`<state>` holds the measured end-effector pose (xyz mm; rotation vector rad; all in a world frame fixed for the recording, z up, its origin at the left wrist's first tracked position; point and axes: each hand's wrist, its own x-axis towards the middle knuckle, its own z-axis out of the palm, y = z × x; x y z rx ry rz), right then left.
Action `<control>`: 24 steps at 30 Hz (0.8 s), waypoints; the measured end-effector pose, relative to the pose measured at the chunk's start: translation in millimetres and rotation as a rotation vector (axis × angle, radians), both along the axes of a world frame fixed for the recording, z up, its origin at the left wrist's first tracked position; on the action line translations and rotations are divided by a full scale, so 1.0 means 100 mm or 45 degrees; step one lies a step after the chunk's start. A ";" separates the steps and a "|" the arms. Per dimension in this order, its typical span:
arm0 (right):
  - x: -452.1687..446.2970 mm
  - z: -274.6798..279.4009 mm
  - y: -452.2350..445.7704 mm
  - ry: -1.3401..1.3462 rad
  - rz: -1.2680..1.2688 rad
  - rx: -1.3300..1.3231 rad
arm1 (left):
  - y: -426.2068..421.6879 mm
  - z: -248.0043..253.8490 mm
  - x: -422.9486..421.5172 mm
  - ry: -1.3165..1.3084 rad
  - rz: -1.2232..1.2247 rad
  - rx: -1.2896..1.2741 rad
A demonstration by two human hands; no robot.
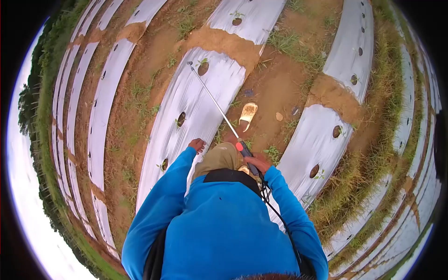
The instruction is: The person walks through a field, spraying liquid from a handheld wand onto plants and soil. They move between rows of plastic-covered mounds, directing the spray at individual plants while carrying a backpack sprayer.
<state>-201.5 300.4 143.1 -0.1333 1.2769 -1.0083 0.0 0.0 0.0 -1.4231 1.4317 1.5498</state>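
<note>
The right hand (259,163) grips a spray lance (214,100) by its handle (243,149), angled toward eleven o'clock, seemingly so the tip reaches beside a seedling (204,61) from the soil furrow (268,88). Toward nine, the left hand's (198,145) grip is half-curled, contents unclear; plastic-mulched beds (184,91) stripe the field (133,123)

left hand (198,145): perhaps loosely curled | right hand (259,163): gripping | arms (161,196): forward

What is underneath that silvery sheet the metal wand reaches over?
Only the holes give a glimpse: dark brown soil, with a small green plant at the one near the wand's tip. The rest under the sheet is covered and cannot be seen.
</note>
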 end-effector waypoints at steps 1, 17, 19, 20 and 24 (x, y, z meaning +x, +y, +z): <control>0.04 -0.07 0.00 0.025 -0.033 0.019 | 0.02 0.00 -0.06 -0.019 -0.023 -0.052; -4.98 0.55 -1.17 0.055 -0.203 0.088 | -1.34 0.14 -5.64 0.222 -0.172 -0.054; -5.59 0.46 -1.23 -0.077 -0.187 0.103 | -1.48 0.02 -6.14 0.110 -0.226 -0.152; -5.92 0.33 -1.22 -0.107 -0.135 0.082 | -1.52 -0.08 -6.39 0.004 -0.229 -0.132; -7.18 -0.30 -1.27 0.144 0.039 0.040 | -1.56 -0.18 -7.30 -0.020 -0.161 -0.202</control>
